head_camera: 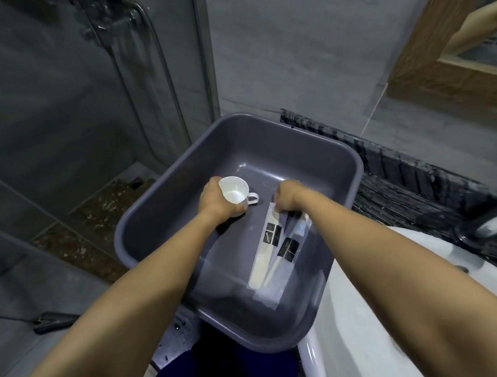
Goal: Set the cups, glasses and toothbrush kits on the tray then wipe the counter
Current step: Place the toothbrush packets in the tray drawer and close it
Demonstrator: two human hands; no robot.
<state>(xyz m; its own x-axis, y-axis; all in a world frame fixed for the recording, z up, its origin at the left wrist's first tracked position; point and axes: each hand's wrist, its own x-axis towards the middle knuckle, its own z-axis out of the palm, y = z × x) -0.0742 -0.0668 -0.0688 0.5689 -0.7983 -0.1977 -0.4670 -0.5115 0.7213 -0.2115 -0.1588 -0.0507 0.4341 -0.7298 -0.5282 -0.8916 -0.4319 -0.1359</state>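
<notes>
A deep grey plastic tray [320,142] sits at the counter's left end. Inside it, my left hand [219,202] grips a white cup [235,190] with a small handle pointing right; the cup is tilted, its mouth facing up toward me. My right hand [289,197] pinches the top ends of two toothbrush kits [270,245], long clear packets with black labels that lie on the tray floor and reach toward the near wall. No glasses are in view.
A dark marbled counter [412,194] runs right of the tray, with a white basin [367,312] and a chrome tap [491,227]. A blue cloth [195,371] hangs below the tray. Glass shower screen at left, wood-framed mirror upper right.
</notes>
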